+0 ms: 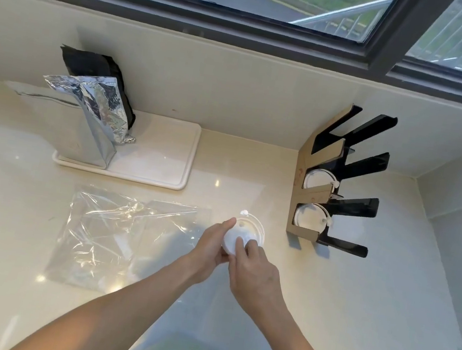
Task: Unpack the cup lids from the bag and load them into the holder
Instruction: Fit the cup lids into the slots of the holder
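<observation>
We have both hands on a small stack of white cup lids (233, 242), just left of the black lid holder (343, 179) and close above the counter (7, 216). Our left hand (210, 245) cups the stack from its far-from-holder side, fingers (228, 225) curled round the edge; our right hand (254, 271) pinches the top lid, thumb and forefinger closed on it. One clear lid (254, 228) lies flat on the counter between the stack and the holder.

The clear plastic bag (112, 238) lies flattened well left of the holder, and looks empty or nearly so; we cannot tell for sure through the glare. The holder already has white lids (314, 178) in two of its lower slots, with the upper slots open.

The risk, as we judge it, is in separating nested lids. They cling together, so a pull on the top one may lift two, or jerk the stack out of our left hand and scatter it. The sip-tab plugs stick out and could catch on the holder's prongs if we slide a lid in tilted. The loose lid beside the holder could also be knocked by our wrist as we reach over.
</observation>
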